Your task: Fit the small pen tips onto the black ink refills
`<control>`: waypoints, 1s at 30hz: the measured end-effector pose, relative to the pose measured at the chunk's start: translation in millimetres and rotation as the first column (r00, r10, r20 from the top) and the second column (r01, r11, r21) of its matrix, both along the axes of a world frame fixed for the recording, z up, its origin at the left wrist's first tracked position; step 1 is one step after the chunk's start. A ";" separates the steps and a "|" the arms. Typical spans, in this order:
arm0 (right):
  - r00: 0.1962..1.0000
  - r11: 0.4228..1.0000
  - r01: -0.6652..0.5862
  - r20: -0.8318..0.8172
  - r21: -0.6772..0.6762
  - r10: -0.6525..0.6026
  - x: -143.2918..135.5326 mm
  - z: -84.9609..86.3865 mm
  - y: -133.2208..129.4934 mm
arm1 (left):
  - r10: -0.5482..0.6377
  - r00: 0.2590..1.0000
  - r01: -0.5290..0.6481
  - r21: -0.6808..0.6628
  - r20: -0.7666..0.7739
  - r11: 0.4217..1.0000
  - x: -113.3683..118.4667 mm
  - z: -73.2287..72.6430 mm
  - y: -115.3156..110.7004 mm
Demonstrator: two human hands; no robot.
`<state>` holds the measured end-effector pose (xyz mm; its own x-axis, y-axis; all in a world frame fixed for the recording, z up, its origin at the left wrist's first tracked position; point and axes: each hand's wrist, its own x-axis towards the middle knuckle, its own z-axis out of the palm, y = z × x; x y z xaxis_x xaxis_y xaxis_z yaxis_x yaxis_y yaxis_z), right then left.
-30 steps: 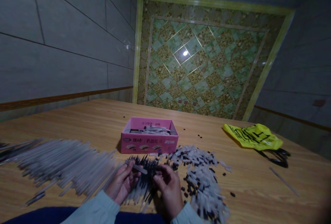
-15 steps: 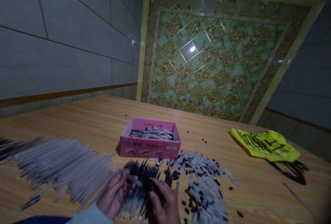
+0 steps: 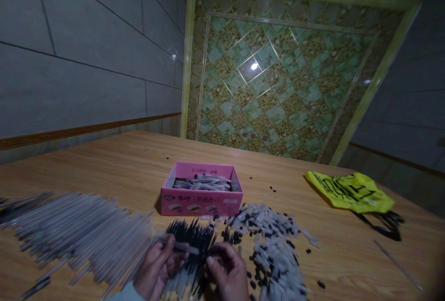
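My left hand (image 3: pixel 160 264) pinches a translucent pen tube (image 3: pixel 186 247) between thumb and fingers; its end points right. Just beside that end, my right hand (image 3: pixel 227 266) has its thumb and forefinger brought together; what they hold, if anything, is too dark and small to make out. Beneath and between both hands lies a bundle of thin black-tipped pen refills (image 3: pixel 190 232), partly covered by the fingers. Left of my left hand spreads a wide row of long translucent tubes (image 3: pixel 83 227).
A pink box (image 3: pixel 201 203) holding pen parts stands behind the hands. To the right lie heaps of short translucent caps (image 3: pixel 278 264) with small black plugs (image 3: pixel 253 285) scattered about. Farther right are a yellow bag (image 3: pixel 351 192) with black straps and a lone thin rod (image 3: pixel 398 264).
The tube in my left hand has shifted slightly right, nearer to my right hand, whose fingers have drawn closer together. The view has turned slightly.
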<state>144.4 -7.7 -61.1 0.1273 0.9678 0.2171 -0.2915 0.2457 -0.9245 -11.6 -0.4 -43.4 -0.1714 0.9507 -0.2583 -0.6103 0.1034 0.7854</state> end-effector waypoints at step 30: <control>0.874 0.983 0.128 0.454 0.131 -0.174 3.3 6.4 -7.5 | -0.101 0.992 0.105 0.044 -0.076 0.994 5.9 3.2 -2.3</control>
